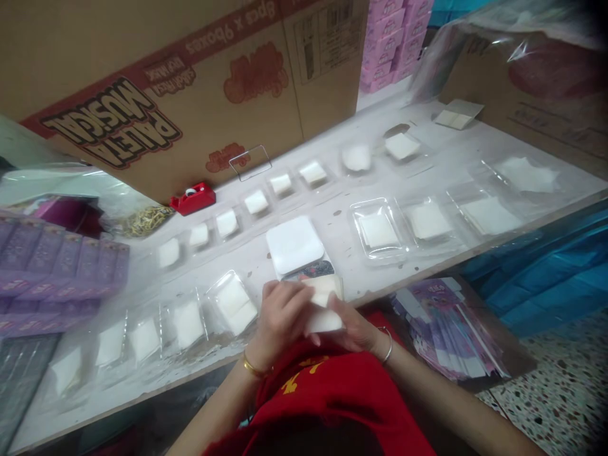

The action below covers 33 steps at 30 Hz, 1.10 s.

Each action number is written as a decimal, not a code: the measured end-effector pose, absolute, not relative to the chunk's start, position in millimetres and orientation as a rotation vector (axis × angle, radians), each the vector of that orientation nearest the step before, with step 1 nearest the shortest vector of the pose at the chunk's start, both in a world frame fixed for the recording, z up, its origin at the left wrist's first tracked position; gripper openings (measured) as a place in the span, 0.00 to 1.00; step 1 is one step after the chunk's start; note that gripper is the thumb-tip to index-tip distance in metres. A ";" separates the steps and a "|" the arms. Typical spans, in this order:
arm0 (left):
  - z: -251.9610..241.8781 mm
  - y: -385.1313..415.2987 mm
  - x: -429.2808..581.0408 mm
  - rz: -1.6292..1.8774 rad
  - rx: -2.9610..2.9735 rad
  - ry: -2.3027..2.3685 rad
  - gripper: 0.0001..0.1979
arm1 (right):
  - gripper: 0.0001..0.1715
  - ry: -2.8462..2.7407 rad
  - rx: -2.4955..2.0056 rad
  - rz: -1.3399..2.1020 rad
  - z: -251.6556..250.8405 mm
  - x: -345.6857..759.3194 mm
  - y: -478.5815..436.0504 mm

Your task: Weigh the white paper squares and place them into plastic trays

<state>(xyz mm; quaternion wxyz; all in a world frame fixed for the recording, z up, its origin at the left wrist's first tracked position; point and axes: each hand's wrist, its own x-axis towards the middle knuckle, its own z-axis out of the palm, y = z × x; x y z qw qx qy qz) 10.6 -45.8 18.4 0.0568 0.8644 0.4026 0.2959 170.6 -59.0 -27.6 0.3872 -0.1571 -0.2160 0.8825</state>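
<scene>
Red cloth garment with yellow lettering, nearest item. Left hand and right hand were closed together on one stack of thin white square sheets, held between the fingers over the front edge of the pale tabletop. Just beyond: one flat white scale. Around it, clear plastic trays in two rows already bore white stacks (some too blurred to judge); the held one lay in no tray yet.

Pale, squarish sheets sit in a two-handed grip.
</scene>
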 end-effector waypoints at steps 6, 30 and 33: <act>22.9 27.0 -17.6 0.795 2.114 1.394 0.06 | 0.29 -0.582 -0.509 2.128 -39.3 183.3 -43.2; 15.2 73.0 -100.3 0.824 2.043 1.766 0.10 | 0.41 -0.441 -0.565 2.114 -17.4 226.1 -9.2; 5.8 69.2 -103.4 0.849 2.025 1.750 0.09 | 0.34 -0.436 -0.630 2.095 -15.1 225.5 -7.4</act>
